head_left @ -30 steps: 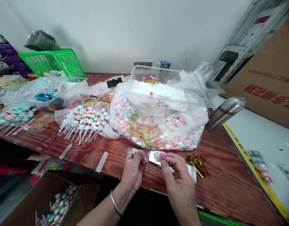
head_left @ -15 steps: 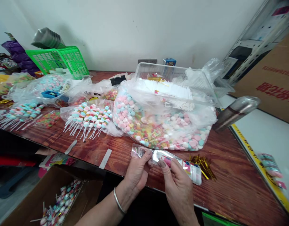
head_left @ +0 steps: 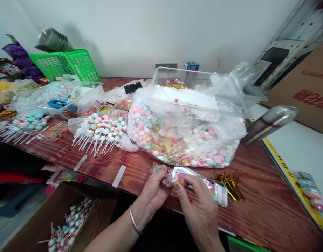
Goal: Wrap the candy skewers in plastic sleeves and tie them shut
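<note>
My left hand (head_left: pixel 153 192), with a silver bangle on the wrist, pinches a small clear printed bag (head_left: pixel 157 169) between thumb and fingers. Close beside it, the thumb and forefinger of my right hand (head_left: pixel 199 199) are bent together at the bag's right part; the exact contact is partly hidden. Behind the right fingers lies a stack of clear printed bags (head_left: pixel 221 195) on the table. Gold twist ties (head_left: pixel 231 185) are just right of that stack. Beyond both hands rests a big clear bag of pastel and ring-shaped candies (head_left: pixel 174 148).
Candy skewers (head_left: pixel 102 127) lie on the wooden table (head_left: pixel 266 196) to the left. A clear bin (head_left: pixel 198 73) of white sticks sits atop the candy bag. A steel flask (head_left: pixel 272 124) leans at right. Below the left edge, a cardboard box (head_left: pixel 38 217) holds wrapped candy sticks.
The small bag in my left hand has shifted slightly right, and less of it shows past the thumb. My right fingers have spread slightly and moved left. The view has shifted a little.
</note>
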A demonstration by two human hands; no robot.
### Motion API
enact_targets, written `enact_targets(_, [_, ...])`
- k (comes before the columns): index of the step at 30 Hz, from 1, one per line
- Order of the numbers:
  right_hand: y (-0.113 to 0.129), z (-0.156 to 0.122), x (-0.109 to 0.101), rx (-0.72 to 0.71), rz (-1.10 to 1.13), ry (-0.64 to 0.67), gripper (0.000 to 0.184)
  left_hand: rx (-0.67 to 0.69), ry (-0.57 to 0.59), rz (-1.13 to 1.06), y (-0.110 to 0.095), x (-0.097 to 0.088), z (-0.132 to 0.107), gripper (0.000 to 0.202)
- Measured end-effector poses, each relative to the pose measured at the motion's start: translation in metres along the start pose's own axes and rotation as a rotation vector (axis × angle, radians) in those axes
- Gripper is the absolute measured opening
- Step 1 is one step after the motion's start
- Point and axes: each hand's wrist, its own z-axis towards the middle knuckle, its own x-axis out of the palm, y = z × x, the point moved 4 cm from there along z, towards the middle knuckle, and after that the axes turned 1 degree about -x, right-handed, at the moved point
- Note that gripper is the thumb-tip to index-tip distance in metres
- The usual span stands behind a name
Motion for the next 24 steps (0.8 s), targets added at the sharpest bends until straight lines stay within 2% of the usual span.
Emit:
enact_targets(3, [0.006, 0.004, -0.006, -0.017, 0.010, -0.005, 0.023, -0.056, -0.056, -0.102, -0.001, -0.003, 0.000, 0.026])
enact_targets(8, [0.015, 0.007, -0.010, -0.020, 0.033, -0.011, 0.023, -0.080, -0.068, -0.199, -0.011, 0.001, -0.004, 0.020])
enact_targets(12, [0.022, 0.010, 0.001, -0.066, 0.047, 0.029, 0.023, -0.046, -0.017, -0.219, -0.020, -0.003, -0.006, 0.018])
enact_targets(16, [0.031, 0.011, 0.016, -0.100, 0.059, 0.108, 0.023, 0.061, 0.049, -0.185, -0.036, -0.012, -0.007, 0.025])
enact_targets(18, [0.034, 0.016, 0.023, -0.092, 0.048, 0.133, 0.026, 0.134, 0.073, -0.190, -0.056, -0.016, -0.010, 0.029])
enact_targets(21, [0.041, 0.035, 0.043, -0.076, 0.104, 0.146, 0.025, 0.279, 0.034, -0.239, -0.105, -0.027, -0.024, 0.028])
enact_targets(24, [0.057, 0.062, 0.092, 0.011, 0.305, 0.277, 0.020, 0.466, -0.075, -0.306, -0.161, -0.046, -0.050, 0.016])
